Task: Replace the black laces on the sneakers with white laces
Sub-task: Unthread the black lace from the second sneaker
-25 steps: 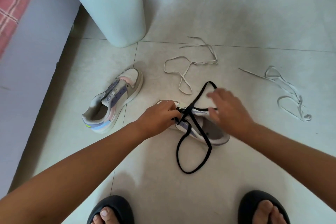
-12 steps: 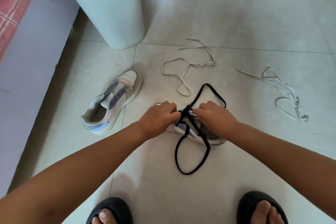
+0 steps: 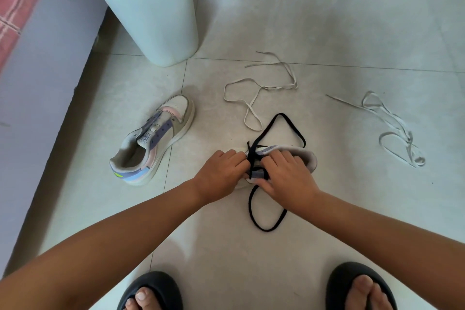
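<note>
A pastel sneaker point(image 3: 305, 158) lies on the floor under both hands, threaded with a black lace point(image 3: 269, 224) that loops out above and below it. My left hand point(image 3: 221, 172) grips the sneaker's toe end, fingers curled beside the lace. My right hand point(image 3: 286, 176) covers the eyelet area, fingertips on the black lace where it crosses. A second sneaker point(image 3: 153, 141) without laces sits to the left. One white lace point(image 3: 259, 93) lies behind the hands, another white lace point(image 3: 392, 128) lies tangled at the right.
A white bin point(image 3: 151, 15) with a blue liner stands at the back left. A grey bed side with pink checked cloth point(image 3: 15, 7) runs along the left. My feet in black sandals point(image 3: 151, 292) are at the bottom edge of the tiled floor.
My right hand came back from the sneaker's right side to the eyelets beside my left hand. The upper loop of black lace has widened to the right.
</note>
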The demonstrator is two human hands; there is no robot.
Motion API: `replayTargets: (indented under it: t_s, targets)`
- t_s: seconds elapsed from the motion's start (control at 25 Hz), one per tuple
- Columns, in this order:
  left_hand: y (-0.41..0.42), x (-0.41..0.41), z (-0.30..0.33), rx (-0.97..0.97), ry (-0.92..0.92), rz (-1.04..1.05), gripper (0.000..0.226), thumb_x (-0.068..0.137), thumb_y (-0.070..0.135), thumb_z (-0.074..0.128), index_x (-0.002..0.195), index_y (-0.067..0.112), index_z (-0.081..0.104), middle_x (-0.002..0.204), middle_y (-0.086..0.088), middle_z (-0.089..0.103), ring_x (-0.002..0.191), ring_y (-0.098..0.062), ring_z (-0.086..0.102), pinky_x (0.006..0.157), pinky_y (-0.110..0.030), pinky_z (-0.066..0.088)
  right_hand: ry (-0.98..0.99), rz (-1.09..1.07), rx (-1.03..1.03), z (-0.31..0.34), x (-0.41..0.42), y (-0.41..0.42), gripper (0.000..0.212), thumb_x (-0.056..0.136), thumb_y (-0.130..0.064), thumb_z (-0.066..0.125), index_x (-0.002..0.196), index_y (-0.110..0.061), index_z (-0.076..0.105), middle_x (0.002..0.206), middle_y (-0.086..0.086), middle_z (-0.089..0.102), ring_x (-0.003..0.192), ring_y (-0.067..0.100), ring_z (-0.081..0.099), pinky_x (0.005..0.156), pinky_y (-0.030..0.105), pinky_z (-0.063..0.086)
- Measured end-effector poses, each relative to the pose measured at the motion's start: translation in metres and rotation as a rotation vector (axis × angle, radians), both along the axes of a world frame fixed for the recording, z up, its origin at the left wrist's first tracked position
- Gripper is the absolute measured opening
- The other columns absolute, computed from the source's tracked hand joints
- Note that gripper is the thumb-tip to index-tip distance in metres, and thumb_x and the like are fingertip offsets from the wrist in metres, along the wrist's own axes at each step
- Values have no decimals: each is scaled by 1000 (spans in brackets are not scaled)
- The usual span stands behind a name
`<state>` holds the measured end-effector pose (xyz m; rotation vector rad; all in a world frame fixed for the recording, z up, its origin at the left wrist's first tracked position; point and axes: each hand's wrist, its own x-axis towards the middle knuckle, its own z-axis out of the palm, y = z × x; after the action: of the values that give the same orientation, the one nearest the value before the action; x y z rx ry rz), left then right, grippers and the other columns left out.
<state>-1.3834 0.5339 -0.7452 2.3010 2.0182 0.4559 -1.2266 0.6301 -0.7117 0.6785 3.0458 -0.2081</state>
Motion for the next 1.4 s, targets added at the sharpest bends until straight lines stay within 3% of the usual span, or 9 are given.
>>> replayTargets:
  t_s: [0.12, 0.2, 0.44, 0.64, 0.84, 0.96, 1.04, 1.28, 1.4]
  targets:
    - [0, 4, -1, -27, -10, -26, 21, 62, -3, 77, 73, 7, 63, 71, -8, 58, 57, -26, 53, 46, -28, 38, -150, -137, -425, -4, -8, 14, 17, 87, -19, 58, 96, -8, 66, 96, 8, 63, 86, 21, 57, 71, 33, 44]
    - [-3, 2, -1, -45, 15, -47, 28, 55, -10, 73, 76, 7, 64, 73, -8, 59, 59, -26, 54, 46, -28, 39, -118, -342, -861, -2, -13, 23, 16, 86, -10, 55, 90, -2, 68, 85, 10, 65, 73, 16, 53, 66, 27, 41]
    - [-7, 5, -4, -91, -52, 42, 21, 63, -6, 77, 76, 5, 65, 73, -10, 58, 61, -28, 53, 51, -30, 41, 13, -780, -1522, 28, -21, 50, 19, 88, -10, 55, 70, -7, 60, 65, 5, 62, 60, 16, 56, 65, 23, 46]
    - [2, 8, 2, -419, -430, 404, 26, 97, 29, 47, 82, 15, 62, 93, -3, 49, 90, -22, 48, 82, -33, 34, 512, -808, -1882, 73, -20, 125, 24, 93, -17, 43, 70, -17, 50, 57, -5, 45, 42, 4, 36, 45, 14, 40]
    - [26, 15, 17, -542, -635, 612, 21, 90, 34, 58, 77, 19, 64, 79, 6, 50, 84, -14, 52, 81, -30, 34, 958, -970, -1857, 74, -11, 159, 16, 93, -16, 47, 80, -11, 56, 69, 0, 54, 54, 8, 48, 55, 16, 44]
    - [45, -1, 36, -348, -1191, 756, 10, 95, 24, 52, 89, 22, 60, 77, 6, 58, 70, -10, 54, 62, -20, 42, 949, -959, -1888, 71, -5, 160, 6, 92, -16, 51, 96, -17, 55, 76, 5, 59, 57, 10, 51, 45, 13, 40]
    - [52, -11, 39, -296, -1296, 782, 19, 98, 25, 46, 115, 24, 54, 92, 6, 60, 75, -7, 58, 66, -20, 44, 807, -893, -1806, 73, -5, 160, 13, 93, -16, 50, 100, -26, 54, 73, 4, 60, 53, 9, 48, 38, 13, 35]
    - [29, 20, 9, -410, -408, 224, 22, 93, 22, 53, 112, 13, 58, 109, -1, 58, 108, -17, 47, 88, -31, 41, 390, -666, -929, 79, -11, 161, 24, 89, -6, 47, 89, -18, 68, 61, 1, 50, 43, 5, 38, 37, 14, 26]
    - [29, 15, -3, -322, -340, 187, 24, 91, 18, 57, 113, 10, 56, 114, -3, 54, 112, -20, 41, 90, -26, 35, 525, -664, -512, 86, -10, 173, 30, 82, -5, 42, 87, -20, 68, 56, -8, 54, 41, 1, 45, 40, 9, 29]
